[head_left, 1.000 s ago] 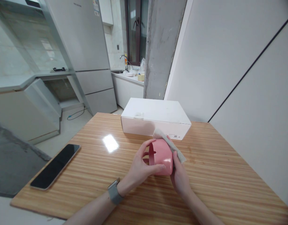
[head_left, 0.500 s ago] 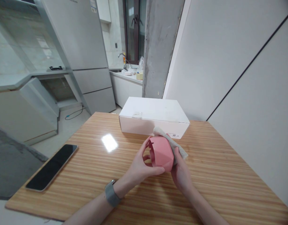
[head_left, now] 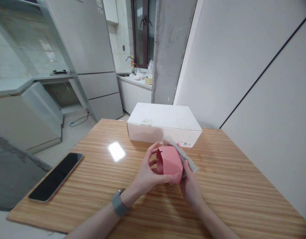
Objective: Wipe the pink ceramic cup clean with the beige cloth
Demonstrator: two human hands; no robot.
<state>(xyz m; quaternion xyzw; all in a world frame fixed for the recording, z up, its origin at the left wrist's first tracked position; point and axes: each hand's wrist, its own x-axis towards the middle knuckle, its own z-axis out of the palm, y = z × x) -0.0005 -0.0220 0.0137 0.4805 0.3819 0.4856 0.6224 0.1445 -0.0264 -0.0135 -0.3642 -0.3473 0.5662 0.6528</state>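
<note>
Pink faceted cup (head_left: pixel 170 164) on side, open end leftward.

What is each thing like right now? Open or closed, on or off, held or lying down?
Pink cup: held on its side, opening facing left.
Cloth: pressed against the cup.
Left hand: gripping the cup's rim.
Right hand: holding the cloth to the cup.
White box: closed, on the table.
Phone: lying flat, screen dark.
</note>
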